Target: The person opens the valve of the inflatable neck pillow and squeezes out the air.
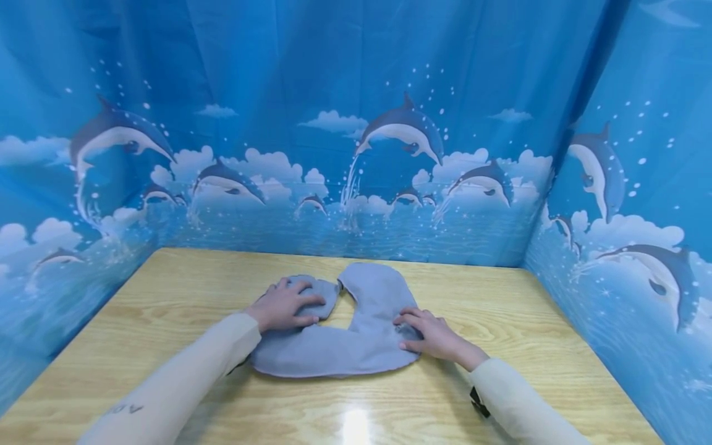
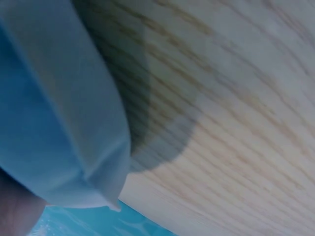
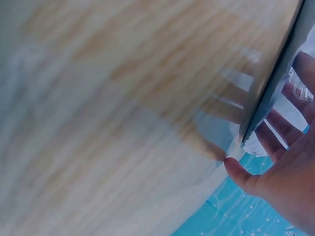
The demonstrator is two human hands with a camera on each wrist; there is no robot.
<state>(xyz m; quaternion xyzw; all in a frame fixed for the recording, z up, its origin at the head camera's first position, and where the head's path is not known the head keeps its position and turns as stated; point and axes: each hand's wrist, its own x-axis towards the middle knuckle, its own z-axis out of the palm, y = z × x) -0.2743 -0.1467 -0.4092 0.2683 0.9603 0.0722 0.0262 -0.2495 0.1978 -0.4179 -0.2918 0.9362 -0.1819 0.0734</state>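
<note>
A grey U-shaped neck pillow [image 1: 334,352] lies on the wooden table in the head view, its gap toward the far side. My left hand [image 1: 286,306] rests on its left arm with fingers spread. On the right side, my right hand [image 1: 431,334] touches the pillow near the outer edge, fingers loosely bent. A small clear valve [image 3: 301,92] shows by those fingers in the right wrist view, while the thumb touches the tabletop. The left wrist view holds mostly a pale sleeve [image 2: 93,113]; the fingers are out of sight there.
The light wood-grain table [image 1: 478,296] extends around the pillow on all sides. Behind it and at both sides hang blue curtains [image 1: 311,62] printed with dolphins and clouds. A dark band [image 1: 479,402] sits at the right cuff.
</note>
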